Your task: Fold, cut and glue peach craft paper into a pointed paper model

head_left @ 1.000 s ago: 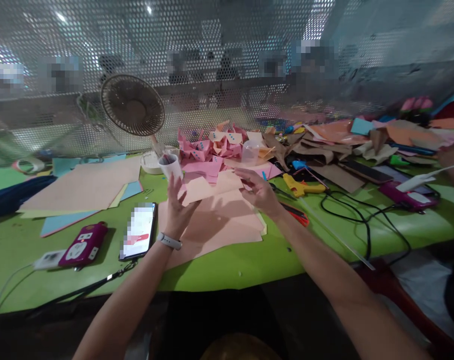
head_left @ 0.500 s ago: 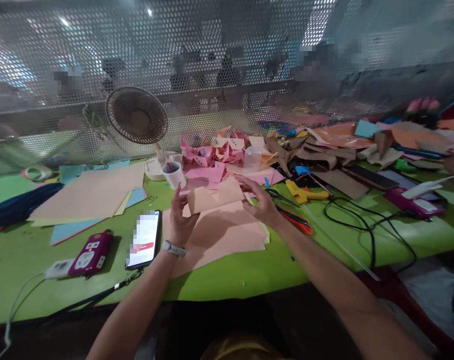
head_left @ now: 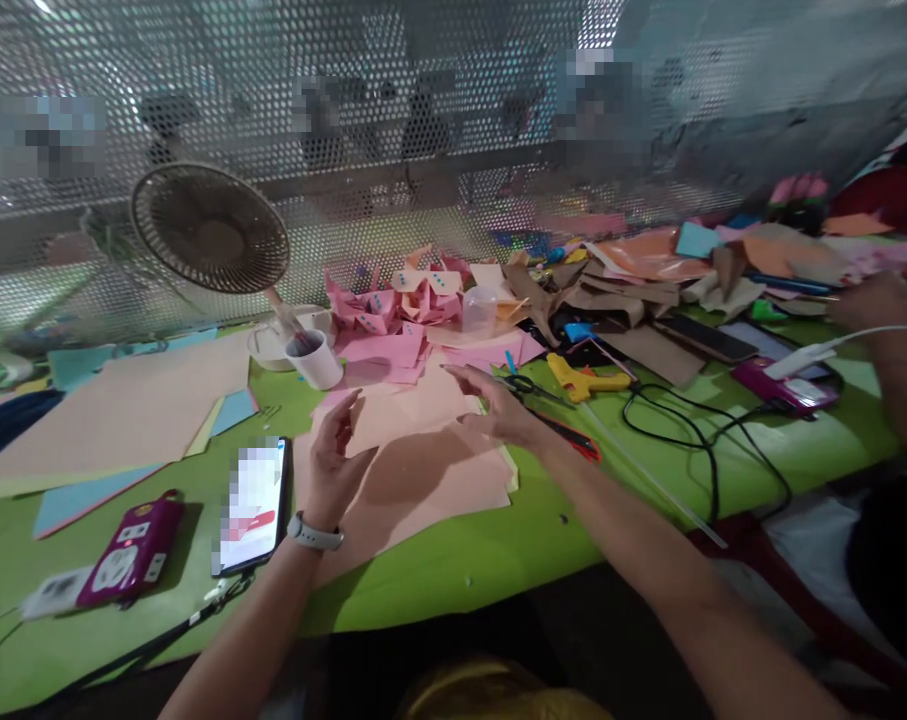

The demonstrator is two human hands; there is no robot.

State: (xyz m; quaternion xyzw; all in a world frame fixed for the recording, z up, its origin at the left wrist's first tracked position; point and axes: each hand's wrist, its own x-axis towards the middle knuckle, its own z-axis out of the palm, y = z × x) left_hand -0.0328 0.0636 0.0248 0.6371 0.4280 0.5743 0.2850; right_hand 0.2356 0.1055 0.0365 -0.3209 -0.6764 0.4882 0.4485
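A smaller folded piece of peach paper (head_left: 412,408) lies over larger peach sheets (head_left: 415,500) on the green table. My left hand (head_left: 337,455), with a pale band on its wrist, is at the left edge of the smaller piece, thumb and fingers apart. At its right edge my right hand (head_left: 494,405) has its fingers stretched out and its thumb apart. Neither hand visibly pinches the paper. Just behind it are pink sheets (head_left: 382,352) and a heap of folded pink paper shapes (head_left: 370,305).
Left stand a fan (head_left: 211,235), a white cup (head_left: 314,360), a phone (head_left: 252,510) and a purple device (head_left: 134,545). Right lie scissors (head_left: 532,388), a yellow glue gun (head_left: 584,380), a black cable (head_left: 678,470) and brown paper scraps (head_left: 618,300). Another person's blurred arm (head_left: 899,350) reaches in.
The smaller peach piece was raised between both hands; now it lies lower and flatter, and the fingers have spread. My view has shifted right. Another person's arm has appeared at the right.
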